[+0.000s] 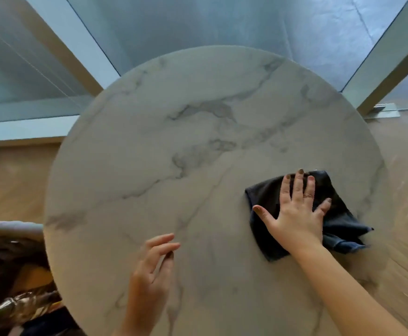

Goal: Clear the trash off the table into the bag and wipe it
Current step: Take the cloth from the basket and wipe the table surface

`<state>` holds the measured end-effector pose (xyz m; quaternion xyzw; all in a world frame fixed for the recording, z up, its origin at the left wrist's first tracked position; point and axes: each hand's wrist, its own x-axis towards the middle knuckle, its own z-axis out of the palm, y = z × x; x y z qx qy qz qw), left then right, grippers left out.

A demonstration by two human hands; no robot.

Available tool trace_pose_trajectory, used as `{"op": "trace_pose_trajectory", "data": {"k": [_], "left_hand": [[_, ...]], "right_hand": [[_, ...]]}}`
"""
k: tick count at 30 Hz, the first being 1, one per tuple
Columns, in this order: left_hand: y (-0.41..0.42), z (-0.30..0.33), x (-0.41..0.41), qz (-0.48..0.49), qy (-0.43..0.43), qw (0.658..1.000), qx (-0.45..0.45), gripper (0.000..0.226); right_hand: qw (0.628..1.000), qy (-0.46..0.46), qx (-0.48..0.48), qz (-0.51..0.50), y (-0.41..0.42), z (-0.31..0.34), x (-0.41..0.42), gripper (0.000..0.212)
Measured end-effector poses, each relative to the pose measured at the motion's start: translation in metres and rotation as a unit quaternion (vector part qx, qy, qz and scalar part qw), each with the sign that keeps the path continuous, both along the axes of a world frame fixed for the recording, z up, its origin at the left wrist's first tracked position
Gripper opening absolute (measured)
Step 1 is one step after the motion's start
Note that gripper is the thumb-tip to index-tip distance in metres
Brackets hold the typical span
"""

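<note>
- Two hands were over the round, marble-patterned worktop, which filled most of the head view.
- Right hand lay flat on a dark blue cloth, fingers straight and spread, palm pressing the fabric against the worktop's right side.
- That cloth sat crumpled near the right rim, with folds bunched out past the little finger and one corner poking toward the edge.
- Left hand was over the near part of the worktop, well apart from the cloth, fingers loosely curved and holding nothing; whether it touched the surface could not be told.
- At the lower left, just beside the worktop's rim, stood a dark bag with its mouth open, showing yellow and crinkled shiny pieces inside; what those pieces were was too blurred to say.
- Wooden floor showed on both sides of the worktop, and pale frames with glass panels ran beyond its far edge.
</note>
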<state>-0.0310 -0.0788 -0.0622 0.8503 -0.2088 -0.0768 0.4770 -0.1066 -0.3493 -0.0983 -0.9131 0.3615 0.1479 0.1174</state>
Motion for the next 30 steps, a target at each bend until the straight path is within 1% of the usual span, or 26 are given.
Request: {"op": "trace_pose_trajectory", "data": {"k": [2, 4, 5, 6, 10, 14, 17, 21, 23, 25, 27, 29, 30], "left_hand": [[0.04, 0.007, -0.001, 0.087, -0.024, 0.995, 0.036, 0.02], [0.073, 0.012, -0.009, 0.167, -0.036, 0.983, 0.07, 0.044], [0.085, 0.016, -0.014, 0.202, -0.028, 0.976, 0.078, 0.054], [0.094, 0.021, -0.019, 0.227, -0.017, 0.97, 0.083, 0.057], [0.118, 0.03, -0.031, 0.283, 0.04, 0.955, 0.078, 0.044], [0.132, 0.035, -0.04, 0.296, 0.06, 0.952, 0.055, 0.031], [0.145, 0.03, -0.052, 0.272, 0.068, 0.958, 0.064, 0.023], [0.163, 0.019, -0.074, 0.237, 0.058, 0.967, 0.078, 0.024], [0.171, 0.014, -0.088, 0.225, 0.073, 0.969, 0.077, 0.027], [0.181, 0.011, -0.105, 0.209, 0.134, 0.966, 0.076, 0.028], [0.191, 0.009, -0.127, 0.183, 0.228, 0.954, 0.073, 0.023], [0.198, 0.014, -0.153, 0.176, 0.33, 0.927, 0.03, 0.018], [0.201, 0.015, -0.166, 0.179, 0.369, 0.912, 0.01, 0.017]], "right_hand": [[0.999, 0.002, -0.001, 0.043, 0.015, 0.001, 0.007, 0.103], [0.995, 0.013, 0.017, 0.094, 0.037, 0.002, 0.011, 0.101], [0.993, 0.013, 0.02, 0.116, 0.047, 0.001, 0.011, 0.1], [0.99, 0.012, 0.018, 0.137, 0.057, 0.0, 0.012, 0.1], [0.979, 0.013, 0.032, 0.201, 0.087, 0.002, 0.012, 0.107], [0.967, 0.013, 0.035, 0.252, 0.117, 0.006, 0.009, 0.108], [0.961, 0.013, 0.031, 0.273, 0.139, 0.007, 0.003, 0.104], [0.955, 0.008, 0.03, 0.294, 0.173, 0.007, -0.005, 0.097], [0.955, -0.001, 0.039, 0.294, 0.194, 0.008, -0.011, 0.085], [0.955, -0.013, 0.042, 0.293, 0.217, 0.012, -0.019, 0.069], [0.949, -0.015, 0.032, 0.312, 0.241, 0.017, -0.03, 0.058], [0.938, -0.016, 0.026, 0.345, 0.265, 0.021, -0.042, 0.053], [0.935, -0.034, 0.029, 0.353, 0.278, 0.023, -0.047, 0.049]]}}
